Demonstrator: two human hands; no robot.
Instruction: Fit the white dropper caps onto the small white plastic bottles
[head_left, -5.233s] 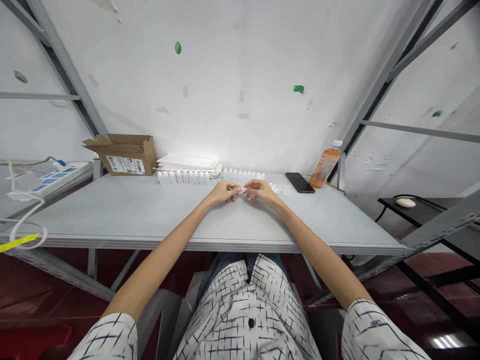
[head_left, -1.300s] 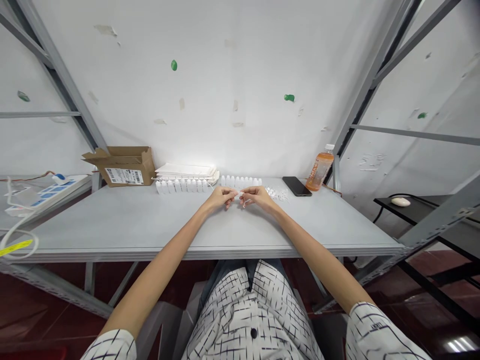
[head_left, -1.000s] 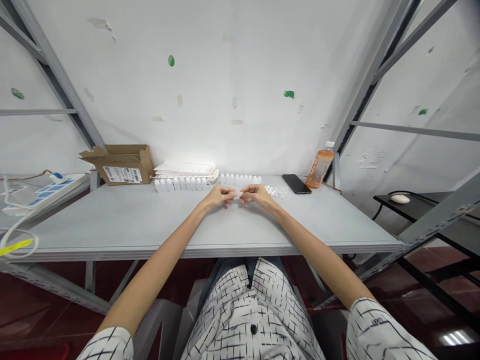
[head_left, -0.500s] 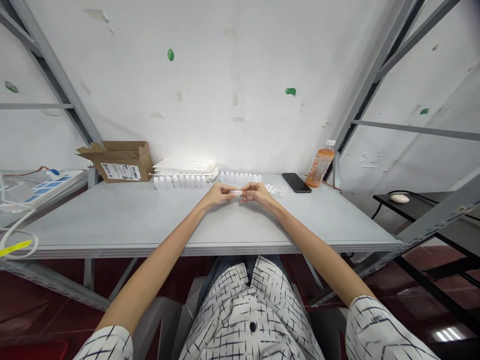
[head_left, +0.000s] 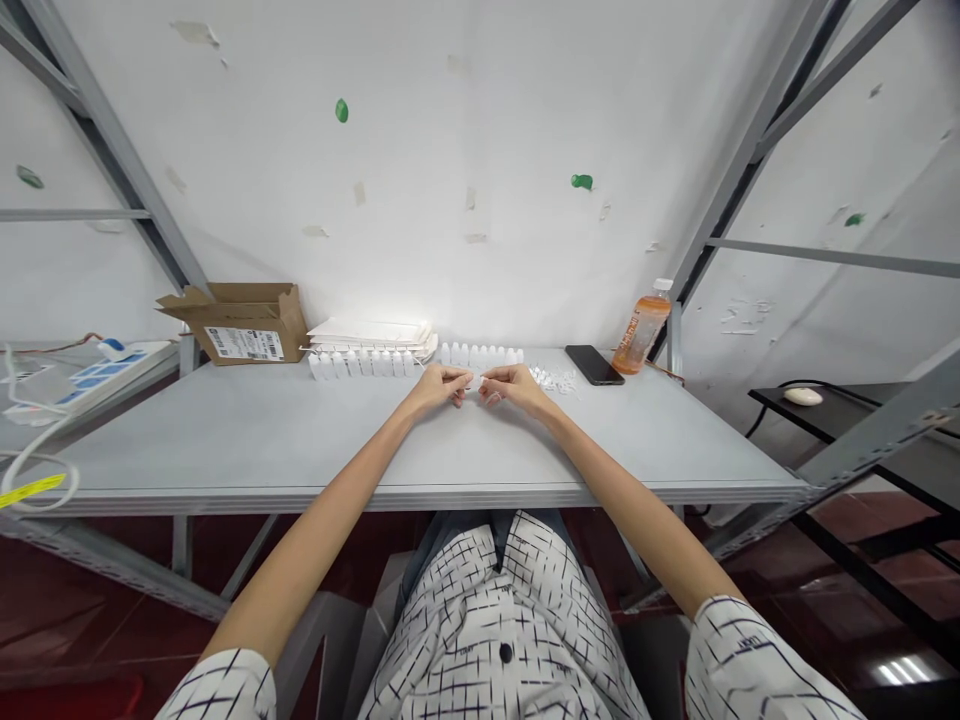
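Note:
Over the middle of the table [head_left: 442, 455], my left hand [head_left: 442, 384] is closed in a pinch; whatever lies between its fingertips is too small to make out. Facing it across a narrow gap, my right hand [head_left: 516, 386] pinches a small white piece [head_left: 482, 381], mostly covered by the fingers. Small white plastic bottles [head_left: 360, 364] stand in a row behind and left of my left hand. A second row of white bottles [head_left: 480, 355] stands behind both hands. Beside my right hand lies a loose pile of small white parts [head_left: 553, 379].
An open cardboard box [head_left: 244, 325] and a stack of white sheets [head_left: 371, 333] stand at the back left. A black phone [head_left: 594, 365] and an orange drink bottle [head_left: 642, 328] are at the back right. Grey metal posts [head_left: 709, 190] frame the table.
Half a second ago a small translucent white item spanned both hands' fingertips. Now the fingertips are slightly apart, and that item no longer shows between them.

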